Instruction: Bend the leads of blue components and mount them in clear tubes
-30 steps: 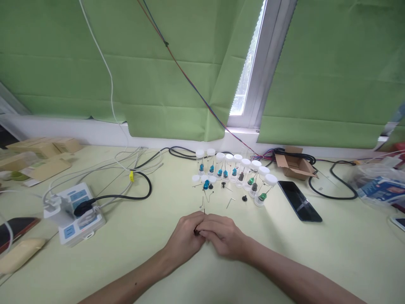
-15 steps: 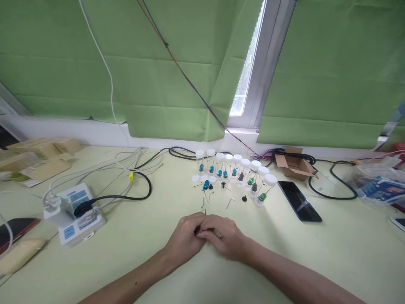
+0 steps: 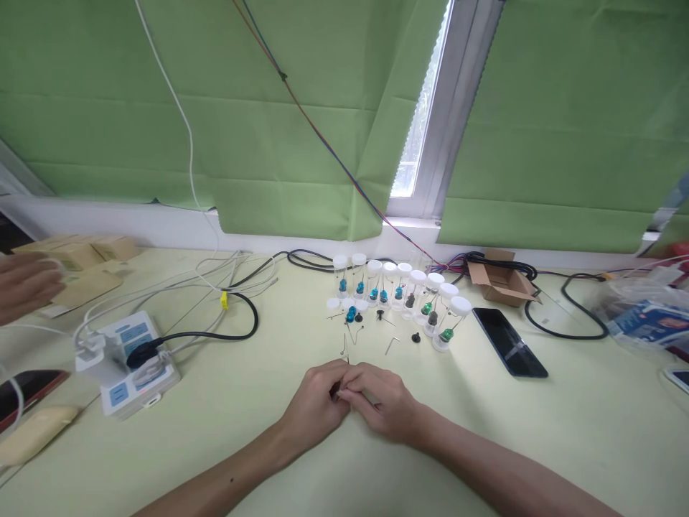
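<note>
A co-worker's hand has entered over the table's left side. Left hand and right hand pinch a thin rod mid-table, pointing toward the back edge; capped vials contain coloured parts.

Bare tabletop gives passage on the near side of the hands, and also leftward from the left hand to the power strip and rightward from the right hand to the phone. Just beyond both hands, bent wires and an L-shaped key clutter the way, backed by upright capped vials. Farther left, a looped black cable and another person's hand obstruct.
</note>
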Demonstrator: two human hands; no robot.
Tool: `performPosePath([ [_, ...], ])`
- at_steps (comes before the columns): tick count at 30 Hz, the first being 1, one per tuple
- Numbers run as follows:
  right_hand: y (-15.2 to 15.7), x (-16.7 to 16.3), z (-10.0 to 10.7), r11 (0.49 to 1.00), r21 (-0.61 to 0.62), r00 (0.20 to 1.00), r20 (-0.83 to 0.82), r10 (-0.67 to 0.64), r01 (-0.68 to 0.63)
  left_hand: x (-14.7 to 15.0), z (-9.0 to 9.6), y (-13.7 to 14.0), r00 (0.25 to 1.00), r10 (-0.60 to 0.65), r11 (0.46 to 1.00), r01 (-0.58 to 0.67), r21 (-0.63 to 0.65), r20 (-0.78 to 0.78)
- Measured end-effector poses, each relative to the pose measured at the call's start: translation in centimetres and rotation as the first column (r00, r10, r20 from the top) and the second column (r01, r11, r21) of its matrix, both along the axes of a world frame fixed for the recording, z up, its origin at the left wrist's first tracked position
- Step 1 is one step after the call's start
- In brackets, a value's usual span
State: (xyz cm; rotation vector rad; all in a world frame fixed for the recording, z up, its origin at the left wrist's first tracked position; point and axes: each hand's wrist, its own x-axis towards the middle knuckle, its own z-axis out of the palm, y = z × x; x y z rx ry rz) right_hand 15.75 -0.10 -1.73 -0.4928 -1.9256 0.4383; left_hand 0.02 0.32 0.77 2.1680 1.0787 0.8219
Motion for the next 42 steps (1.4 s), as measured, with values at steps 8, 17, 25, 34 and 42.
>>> performPosePath([
  [8,-0.2,0.2,0.4,0.999,-0.04,0.999,0.02,0.031,-0.03,-0.1,-0.2,0.0,1.0,0.001,1.0,-0.001,0.003,-0.022],
  [17,-0.3,0.4,1.1,0.995,-0.068,0.997,0.018,0.07,-0.068,-0.1,0.0,0.1,1.0,-0.004,1.0,0.004,0.009,-0.024],
  [25,-0.2,0.3,0.7,0.992,-0.112,0.998,0.027,0.059,-0.056,-0.1,0.3,0.1,1.0,0.007,1.0,-0.007,-0.011,-0.029],
  [34,-0.1,0.2,0.5,0.993,-0.112,0.998,0.044,0.033,-0.027,-0.1,0.5,0.0,0.999,-0.03,0.999,0.03,-0.019,-0.011],
  [42,0.0,0.1,0.3,0.997,-0.078,0.999,0.037,0.006,-0.003,-0.1,0.4,0.0,0.999,-0.036,0.999,0.035,-0.02,-0.033],
])
